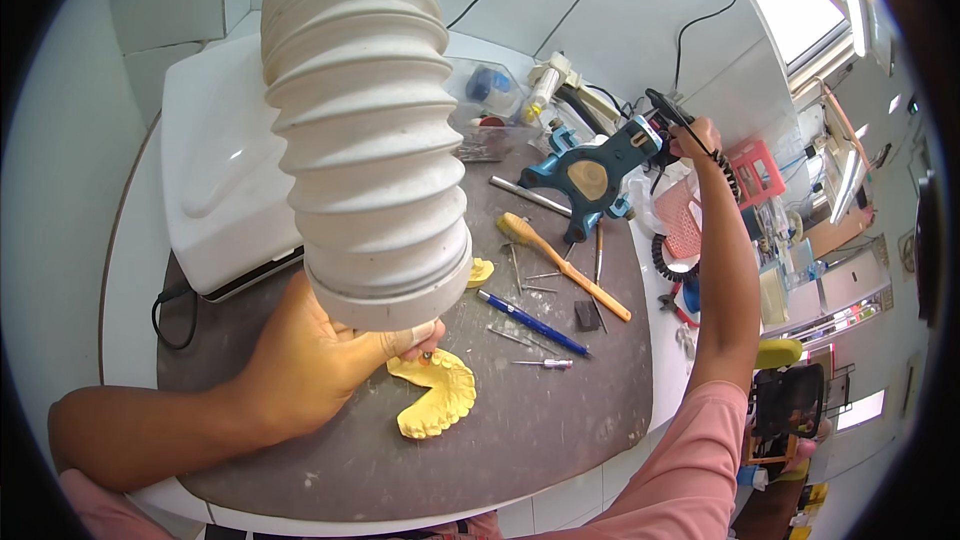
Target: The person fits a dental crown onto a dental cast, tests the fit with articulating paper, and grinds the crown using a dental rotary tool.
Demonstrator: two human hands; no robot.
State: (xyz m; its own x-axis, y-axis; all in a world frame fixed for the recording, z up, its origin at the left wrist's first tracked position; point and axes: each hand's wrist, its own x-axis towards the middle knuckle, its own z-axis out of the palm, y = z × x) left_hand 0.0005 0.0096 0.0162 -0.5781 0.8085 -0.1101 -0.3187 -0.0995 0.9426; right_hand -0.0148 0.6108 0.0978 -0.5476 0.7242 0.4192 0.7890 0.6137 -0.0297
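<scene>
The left hand [320, 360] pinches a small tool with its fingertips closed, working on the yellow horseshoe-shaped plaster dental cast [437, 392], which lies on the dark mat just right of that hand, under the white ribbed extraction hose [365, 130]. The right hand [697, 137] reaches far forward — fingers closed round a black cabled handpiece [662, 110], beside the teal clamp stand [590, 175]. Step judged: trimming the cast; the handpiece would have to come down to it.

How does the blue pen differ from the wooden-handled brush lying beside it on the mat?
The blue pen is slim, dark blue and the same width all along; the wooden-handled brush is orange-tan, thicker, and widens to a bristled head at its far end. The brush is also longer. Both lie flat, slanting the same way, untouched by either hand.
</scene>
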